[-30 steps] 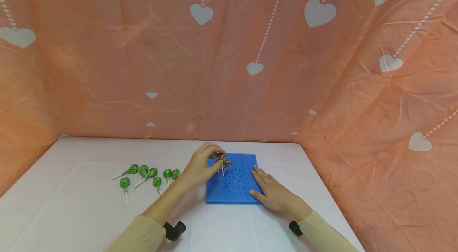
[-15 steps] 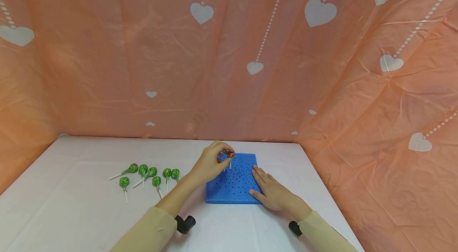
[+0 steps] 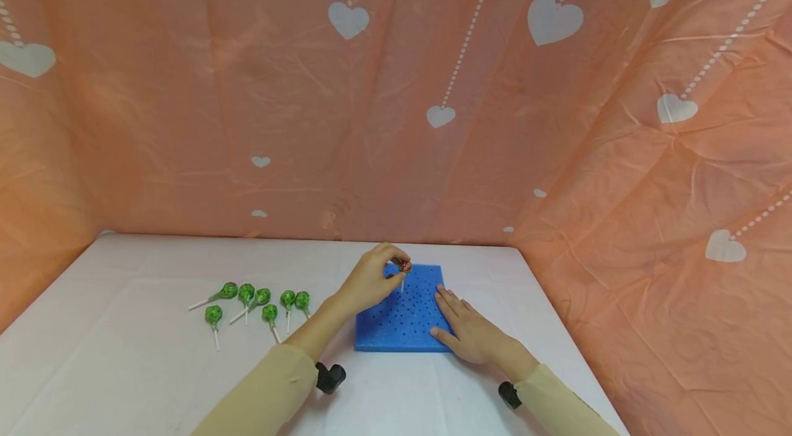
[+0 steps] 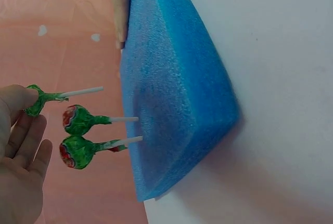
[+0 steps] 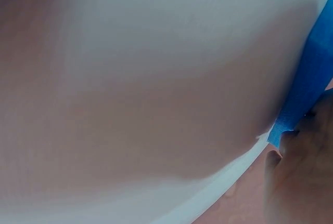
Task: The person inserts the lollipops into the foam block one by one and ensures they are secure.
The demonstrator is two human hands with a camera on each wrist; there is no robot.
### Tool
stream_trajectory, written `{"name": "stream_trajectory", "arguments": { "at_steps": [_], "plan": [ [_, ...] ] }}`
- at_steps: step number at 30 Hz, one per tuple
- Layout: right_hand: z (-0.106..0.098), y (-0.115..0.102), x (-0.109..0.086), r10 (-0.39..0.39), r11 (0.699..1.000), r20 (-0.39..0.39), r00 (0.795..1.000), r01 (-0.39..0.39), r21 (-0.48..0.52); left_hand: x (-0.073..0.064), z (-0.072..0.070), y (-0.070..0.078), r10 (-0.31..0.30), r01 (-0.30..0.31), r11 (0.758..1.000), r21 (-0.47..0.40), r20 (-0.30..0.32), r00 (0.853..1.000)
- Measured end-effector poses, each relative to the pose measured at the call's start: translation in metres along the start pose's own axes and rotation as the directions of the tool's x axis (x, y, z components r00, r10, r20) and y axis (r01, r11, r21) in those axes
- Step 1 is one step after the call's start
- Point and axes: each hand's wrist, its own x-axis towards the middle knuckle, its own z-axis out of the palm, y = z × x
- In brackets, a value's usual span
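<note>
My left hand (image 3: 373, 279) pinches a lollipop (image 3: 405, 267) by its green-and-red wrapped head, over the far part of a blue foam block (image 3: 396, 333) dotted with small holes. In the left wrist view the held lollipop's white stick (image 4: 83, 92) points at the foam, its tip apart from the surface. Beside it, two lollipops (image 4: 78, 120) stand with their sticks in the foam; the left hand mostly hides them in the head view. My right hand (image 3: 470, 331) lies flat with spread fingers on the block's right edge, as the right wrist view partly shows.
Several green-wrapped lollipops (image 3: 246, 294) lie loose on the white table (image 3: 124, 353) to the left of the foam block. An orange curtain (image 3: 396, 147) with white hearts hangs behind and at the sides of the table.
My left hand has moved right and slightly away from me over the foam, carrying the lollipop past the standing ones. The right hand and the foam block have stayed in place.
</note>
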Motion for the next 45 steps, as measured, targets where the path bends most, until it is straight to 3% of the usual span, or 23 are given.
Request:
{"name": "stream_trajectory", "arguments": {
  "at_steps": [12, 41, 45],
  "plan": [
    [0.001, 0.000, 0.001, -0.009, 1.000, -0.016, 1.000, 0.009, -0.007, 0.001, 0.006, -0.007, -0.056, 0.055, 0.998, 0.030, 0.056, 0.997],
    [-0.001, -0.001, 0.000, -0.006, 1.000, 0.000, 1.000, 0.006, 0.012, -0.002, 0.013, -0.012, -0.102, 0.098, 0.994, 0.051, 0.082, 0.991],
    [0.000, 0.000, 0.000, -0.001, 1.000, 0.003, 1.000, 0.001, 0.016, -0.002, 0.014, -0.013, -0.131, 0.126, 0.990, 0.064, 0.090, 0.987]
  ]
}}
